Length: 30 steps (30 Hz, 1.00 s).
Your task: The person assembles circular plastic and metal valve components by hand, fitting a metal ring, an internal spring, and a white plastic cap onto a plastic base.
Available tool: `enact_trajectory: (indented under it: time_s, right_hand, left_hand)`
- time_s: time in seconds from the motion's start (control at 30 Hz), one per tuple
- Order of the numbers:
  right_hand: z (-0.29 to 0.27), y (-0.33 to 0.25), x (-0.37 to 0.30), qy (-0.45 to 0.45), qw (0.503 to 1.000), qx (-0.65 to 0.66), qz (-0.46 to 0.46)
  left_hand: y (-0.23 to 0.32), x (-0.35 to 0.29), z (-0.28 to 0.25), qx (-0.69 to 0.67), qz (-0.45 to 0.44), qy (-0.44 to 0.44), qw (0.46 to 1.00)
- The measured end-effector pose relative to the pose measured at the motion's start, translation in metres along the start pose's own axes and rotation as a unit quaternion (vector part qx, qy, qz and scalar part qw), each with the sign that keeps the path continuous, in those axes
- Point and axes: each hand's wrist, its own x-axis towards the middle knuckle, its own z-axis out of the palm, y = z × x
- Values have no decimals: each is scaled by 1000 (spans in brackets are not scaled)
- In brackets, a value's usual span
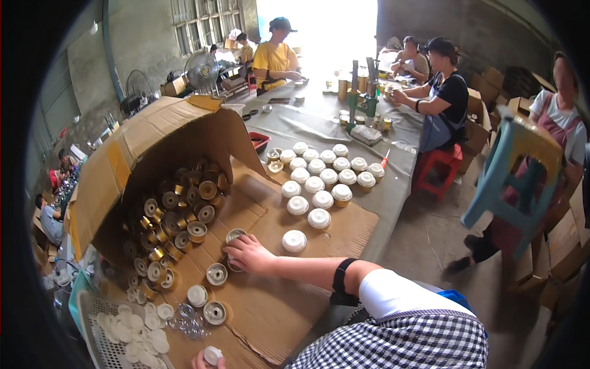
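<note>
My right hand (249, 253) reaches across the cardboard, its fingers curled round a gold metal cup (235, 235) with a silvery top; the grip is partly hidden under the palm. At the lower edge, my left hand (200, 361) pinches a white round cap (212, 354); most of that hand is out of the picture. Between them stand an open-topped gold cup (216, 274), a white-capped one (197, 296) and another open one (215, 312). Several gold cups with white caps (319, 218) stand in loose rows farther right.
A tipped cardboard box (141, 144) spills a heap of gold cups (178, 227) at left. White discs (132, 329) fill a plastic basket (92, 313), beside clear plastic rings (189, 321). Green hand presses (362, 101) stand at the back. Co-workers sit around; one carries a stool (516, 178) at right.
</note>
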Motion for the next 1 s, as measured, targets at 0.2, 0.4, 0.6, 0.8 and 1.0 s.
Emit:
enact_trajectory:
  time_s: [0.2, 0.4, 0.6, 0.8, 1.0]
  right_hand:
    - [-2, -17, -4, 6, 1000, -8, -26]
    - [-4, -12, -1, 69, 996, 20, -50]
    - [0, -20, -5, 75, 993, 58, -65]
    - [-12, -18, -8, 163, 979, 121, -30]
    - [-9, -10, -4, 101, 974, 189, -67]
  left_hand:
    - [33, 38, 7, -233, 145, 97, 957]
    - [124, 145, 52, -83, 255, 52, 962]
    - [114, 173, 102, 74, 280, 0, 957]
    - [120, 173, 109, 107, 265, -20, 958]
    - [123, 173, 111, 125, 244, -29, 961]
